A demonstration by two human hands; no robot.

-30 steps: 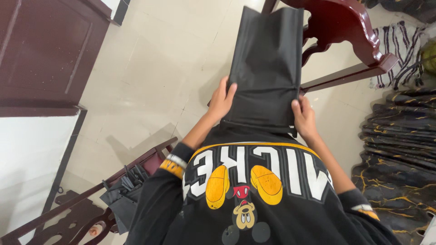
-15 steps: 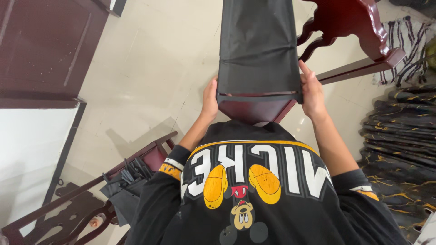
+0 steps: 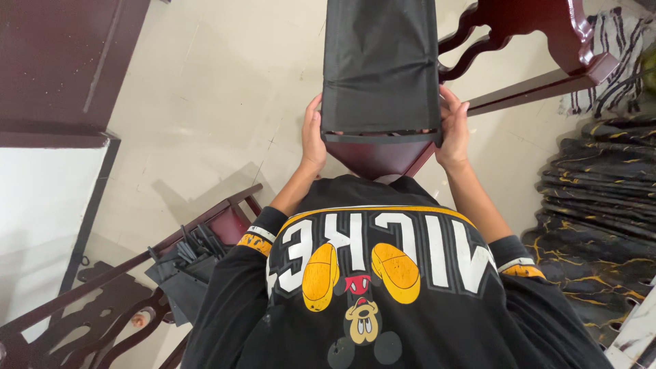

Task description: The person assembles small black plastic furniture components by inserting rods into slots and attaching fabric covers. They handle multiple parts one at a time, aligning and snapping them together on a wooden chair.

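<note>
I hold a black fabric cover [image 3: 380, 61] by its open lower edge. My left hand [image 3: 313, 137] grips its left side and my right hand [image 3: 454, 133] grips its right side. The cover is pulled over a dark red wooden chair part, whose end [image 3: 376, 158] shows just below the cover's edge, between my wrists. The rest of that dark red chair [image 3: 540, 48] reaches away to the upper right. My black shirt with a cartoon print fills the bottom of the view.
A second dark red chair [image 3: 102, 314] stands at lower left with a bundle of black fabric [image 3: 179, 263] on it. A stack of black and gold patterned pieces [image 3: 601, 198] lies at right. A dark wooden panel [image 3: 61, 61] is at upper left, over a pale tiled floor [image 3: 205, 102].
Both hands have slid the black cover farther up and away from me. It now hangs straighter and squarer, and the chair's red wooden end shows below its edge.
</note>
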